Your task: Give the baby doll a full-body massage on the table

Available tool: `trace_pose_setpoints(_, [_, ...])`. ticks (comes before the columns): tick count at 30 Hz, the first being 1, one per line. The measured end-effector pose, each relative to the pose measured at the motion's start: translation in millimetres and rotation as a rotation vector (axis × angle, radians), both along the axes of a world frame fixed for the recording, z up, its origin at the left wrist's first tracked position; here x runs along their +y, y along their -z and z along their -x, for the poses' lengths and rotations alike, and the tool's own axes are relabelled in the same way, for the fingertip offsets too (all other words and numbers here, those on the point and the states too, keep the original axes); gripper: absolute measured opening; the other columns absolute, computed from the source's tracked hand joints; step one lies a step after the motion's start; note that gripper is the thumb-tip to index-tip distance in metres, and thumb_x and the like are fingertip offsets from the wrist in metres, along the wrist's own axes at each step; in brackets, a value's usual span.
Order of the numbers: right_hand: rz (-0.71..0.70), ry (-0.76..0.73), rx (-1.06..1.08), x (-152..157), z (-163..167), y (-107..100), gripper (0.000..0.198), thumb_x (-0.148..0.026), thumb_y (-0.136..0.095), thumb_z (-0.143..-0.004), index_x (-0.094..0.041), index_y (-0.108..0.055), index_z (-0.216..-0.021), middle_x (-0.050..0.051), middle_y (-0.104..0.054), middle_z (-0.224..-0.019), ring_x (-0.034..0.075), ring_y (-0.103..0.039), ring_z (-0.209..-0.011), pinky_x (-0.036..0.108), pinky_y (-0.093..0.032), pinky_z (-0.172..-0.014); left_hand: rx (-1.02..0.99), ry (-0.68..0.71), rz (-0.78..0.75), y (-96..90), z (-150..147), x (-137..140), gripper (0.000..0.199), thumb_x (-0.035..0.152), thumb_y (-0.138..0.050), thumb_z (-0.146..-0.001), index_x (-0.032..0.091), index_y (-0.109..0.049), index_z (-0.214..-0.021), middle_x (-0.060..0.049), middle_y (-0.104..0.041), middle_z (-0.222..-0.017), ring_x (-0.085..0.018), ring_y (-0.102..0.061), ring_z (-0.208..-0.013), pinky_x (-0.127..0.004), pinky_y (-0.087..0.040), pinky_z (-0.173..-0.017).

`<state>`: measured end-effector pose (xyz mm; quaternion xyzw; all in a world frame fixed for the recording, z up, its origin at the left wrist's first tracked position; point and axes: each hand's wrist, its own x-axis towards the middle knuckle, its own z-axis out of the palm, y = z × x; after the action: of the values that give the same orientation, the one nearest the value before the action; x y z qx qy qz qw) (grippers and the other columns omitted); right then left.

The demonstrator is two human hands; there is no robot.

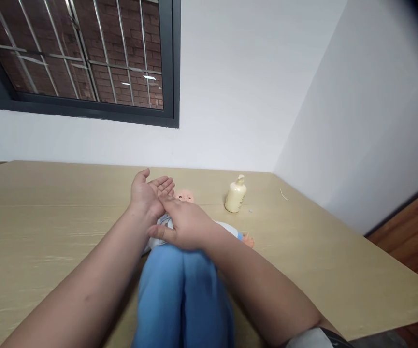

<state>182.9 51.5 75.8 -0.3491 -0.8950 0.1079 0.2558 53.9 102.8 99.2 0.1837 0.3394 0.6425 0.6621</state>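
Note:
My left hand (147, 195) is turned palm up with its fingers stretched out and apart from the thumb. Across its palm and wrist lie the fingertips of my right hand (185, 220), palm down, thumb held away. Neither hand holds an object. Below and behind them a baby doll lies on its back; its head (185, 195) shows just past my fingers. The doll wears a white top with a blue cuff, and one small doll hand (248, 240) sticks out at the right. Blue trousers (181, 295) extend toward me. My hands hide most of the doll's upper body.
A pale yellow pump bottle (235, 195) stands upright on the wooden-toned table (303, 251), right of the doll's head. A thin pale strand (283, 194) lies farther right. White walls border the table at the back and right. A barred window (85, 58) is at upper left.

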Motion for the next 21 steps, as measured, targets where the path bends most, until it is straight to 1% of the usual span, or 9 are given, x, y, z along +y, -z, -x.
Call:
trace_pose_setpoints(3, [0.047, -0.038, 0.0, -5.4, -0.3, -4.7, 0.081, -0.071, -0.06, -0.083, -0.018, -0.044, -0.142, 0.014, -0.063, -0.131, 0.034, -0.057, -0.121, 0.047, -0.043, -0.1, -0.037, -0.025, -0.057, 13.4, 7.5, 13.6, 0.065, 0.056, -0.048, -0.084, 0.008, -0.057, -0.127, -0.022, -0.06, -0.126, -0.028, -0.056, -0.124, -0.036, -0.041, -0.11])
trace_pose_setpoints(5, [0.063, -0.07, 0.021, -6.9, -0.3, -6.4, 0.085, -0.072, -0.059, -0.083, -0.019, -0.04, -0.146, 0.014, -0.058, -0.138, 0.034, -0.055, -0.125, 0.046, -0.043, -0.102, -0.062, -0.045, -0.082, 22.0, 7.0, 18.9, 0.066, 0.058, -0.049, -0.083, 0.009, -0.058, -0.126, -0.021, -0.06, -0.126, -0.028, -0.057, -0.124, -0.036, -0.04, -0.11])
trace_pose_setpoints(7, [0.061, -0.096, 0.041, -4.8, 0.4, -4.6, 0.092, -0.072, -0.056, -0.084, -0.016, -0.029, -0.152, 0.016, -0.045, -0.151, 0.034, -0.043, -0.137, 0.046, -0.038, -0.109, -0.072, -0.025, -0.09, 27.1, 2.5, 19.8, 0.069, 0.061, -0.049, -0.081, 0.009, -0.058, -0.126, -0.022, -0.06, -0.127, -0.029, -0.057, -0.124, -0.039, -0.039, -0.11])
trace_pose_setpoints(10, [0.008, -0.089, 0.041, 6.0, 0.9, 3.8, 0.098, -0.072, -0.05, -0.088, -0.012, -0.014, -0.157, 0.017, -0.019, -0.163, 0.032, -0.018, -0.15, 0.05, -0.019, -0.12, -0.085, 0.056, -0.123, 25.1, -7.1, 12.7, 0.07, 0.064, -0.05, -0.08, 0.01, -0.059, -0.124, -0.022, -0.06, -0.127, -0.031, -0.058, -0.122, -0.043, -0.04, -0.11])
trace_pose_setpoints(12, [-0.033, -0.049, 0.025, 16.5, -0.6, 10.4, 0.097, -0.071, -0.048, -0.09, -0.013, -0.01, -0.158, 0.015, -0.01, -0.165, 0.031, -0.008, -0.153, 0.053, -0.01, -0.122, -0.097, 0.077, -0.144, 19.3, -12.0, 6.1, 0.066, 0.063, -0.049, -0.081, 0.011, -0.06, -0.12, -0.021, -0.061, -0.125, -0.032, -0.059, -0.12, -0.046, -0.042, -0.107])
trace_pose_setpoints(14, [-0.05, 0.001, 0.005, 27.0, -4.2, 15.1, 0.096, -0.071, -0.047, -0.09, -0.015, -0.009, -0.158, 0.014, -0.007, -0.165, 0.031, -0.005, -0.153, 0.055, -0.011, -0.121, -0.094, 0.073, -0.152, 14.1, -13.4, 2.6, 0.063, 0.061, -0.047, -0.082, 0.01, -0.062, -0.116, -0.02, -0.062, -0.123, -0.032, -0.06, -0.117, -0.048, -0.046, -0.103])
trace_pose_setpoints(15, [-0.049, 0.023, -0.005, 31.5, -6.8, 16.2, 0.095, -0.071, -0.047, -0.09, -0.015, -0.012, -0.158, 0.014, -0.01, -0.164, 0.031, -0.008, -0.153, 0.056, -0.013, -0.121, -0.085, 0.064, -0.148, 12.6, -12.8, 2.7, 0.061, 0.06, -0.046, -0.083, 0.01, -0.062, -0.114, -0.02, -0.062, -0.121, -0.032, -0.06, -0.115, -0.047, -0.047, -0.102])
trace_pose_setpoints(17, [-0.04, 0.053, -0.023, 37.8, -13.1, 15.7, 0.09, -0.07, -0.048, -0.09, -0.014, -0.024, -0.156, 0.016, -0.024, -0.161, 0.033, -0.02, -0.15, 0.055, -0.019, -0.119, -0.053, 0.032, -0.14, 12.2, -9.4, 6.2, 0.057, 0.058, -0.045, -0.085, 0.009, -0.063, -0.109, -0.019, -0.063, -0.118, -0.03, -0.061, -0.114, -0.042, -0.049, -0.1])
trace_pose_setpoints(21, [-0.007, 0.129, 0.031, 40.0, -29.6, 4.9, 0.054, -0.051, -0.05, -0.096, -0.018, -0.055, -0.139, 0.012, -0.057, -0.142, 0.03, -0.05, -0.134, 0.047, -0.039, -0.111, 0.063, -0.05, -0.185, 15.4, 0.2, 19.0, 0.052, 0.055, -0.041, -0.089, 0.012, -0.067, -0.1, -0.016, -0.065, -0.119, -0.025, -0.061, -0.116, -0.033, -0.046, -0.1])
